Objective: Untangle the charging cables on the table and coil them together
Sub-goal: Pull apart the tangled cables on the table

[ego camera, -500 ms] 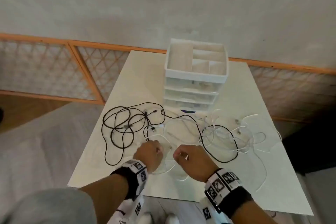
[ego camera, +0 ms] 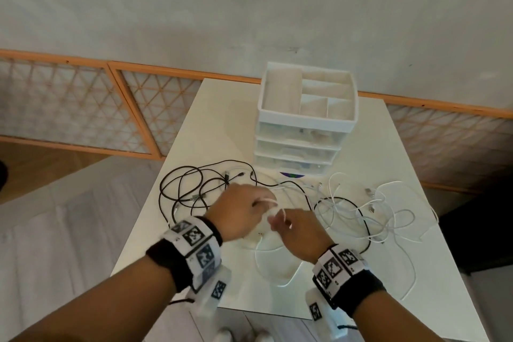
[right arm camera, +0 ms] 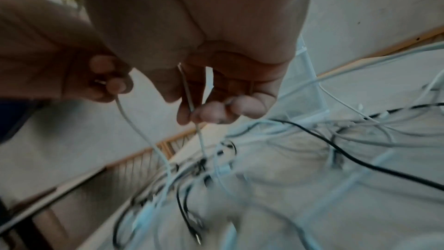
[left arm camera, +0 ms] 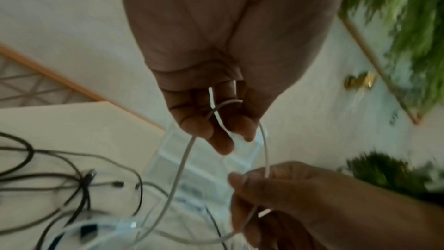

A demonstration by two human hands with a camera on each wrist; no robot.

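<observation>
A tangle of black cables [ego camera: 191, 189] and white cables [ego camera: 388, 219] sprawls over the white table [ego camera: 410, 272]. My left hand [ego camera: 244, 209] is lifted above the table's middle, its curled fingers [left arm camera: 199, 128] holding a small loop of a white cable [left arm camera: 182, 161]. My right hand [ego camera: 297, 228] is just right of it and pinches the same white cable [right arm camera: 190, 98] between thumb and fingers. The cable hangs from both hands down into the tangle.
A white drawer organiser [ego camera: 305, 119] with an open compartment top stands at the table's far middle. An orange-framed lattice rail [ego camera: 83, 108] runs behind the table. White cable loops [ego camera: 277, 266] trail near the front edge.
Both hands have risen from the table near the front edge and come closer together. A white cable loop now sits in my left fingers.
</observation>
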